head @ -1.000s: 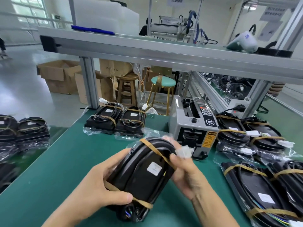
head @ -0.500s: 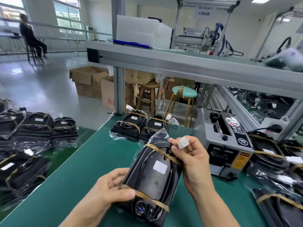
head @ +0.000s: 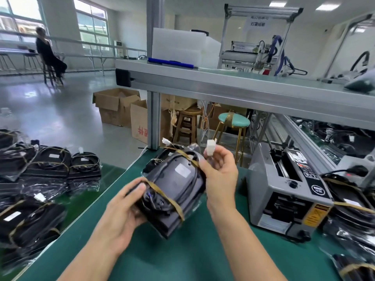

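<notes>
1 view only: wide head cam, faces fwd/down, close above hands [head: 119, 213] [head: 221, 177] at green bench [head: 182, 260].

The left hand [head: 119, 207] is gripping the near end of a black banded unit [head: 174, 187], thumb lying against a tan band [head: 162, 194]. The right hand [head: 220, 175] is steadying the far end and pinching a white connector [head: 210, 148] at its fingertips. A grey machine [head: 284, 199] is sitting just right of the right hand, and bagged units [head: 46, 175] are lying well left of the left hand.

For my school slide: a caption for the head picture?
Left hand grips a black part; right hand pinches a white plug.
</notes>
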Motion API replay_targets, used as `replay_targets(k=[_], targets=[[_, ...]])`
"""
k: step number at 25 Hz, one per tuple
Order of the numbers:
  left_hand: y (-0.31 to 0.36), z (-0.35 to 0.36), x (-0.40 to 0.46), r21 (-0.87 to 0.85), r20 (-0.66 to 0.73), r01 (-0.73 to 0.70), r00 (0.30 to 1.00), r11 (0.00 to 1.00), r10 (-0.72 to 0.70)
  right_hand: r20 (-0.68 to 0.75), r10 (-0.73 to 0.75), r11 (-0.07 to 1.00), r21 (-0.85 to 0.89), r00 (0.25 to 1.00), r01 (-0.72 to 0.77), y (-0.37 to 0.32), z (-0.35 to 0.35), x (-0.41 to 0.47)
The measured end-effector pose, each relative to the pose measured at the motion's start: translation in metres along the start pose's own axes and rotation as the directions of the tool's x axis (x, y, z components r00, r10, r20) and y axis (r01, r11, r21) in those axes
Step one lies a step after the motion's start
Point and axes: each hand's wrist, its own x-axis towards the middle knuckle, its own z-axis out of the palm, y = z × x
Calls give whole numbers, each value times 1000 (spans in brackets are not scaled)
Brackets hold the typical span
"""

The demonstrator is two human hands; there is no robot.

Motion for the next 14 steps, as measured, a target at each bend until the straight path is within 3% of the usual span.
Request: replay_targets(k=[4,7,11,14], targets=[[34,-12,54,-154,-87,1,996,988,-15,173,66,961,-276,983,-16,4,-25,-20],[47,-42,79,-252,-187,40,978,967,-89,272,225,907,-410,936,-98,24,-64,-60],[35,-91,72,-210,-319,104,933,972,-169,263,367,831,-524,892,-188,43,-102,-84],[20,-106,60,-132,-368,190,902,973,-226,267,339,784,-611,902,-113,46,-111,-82]])
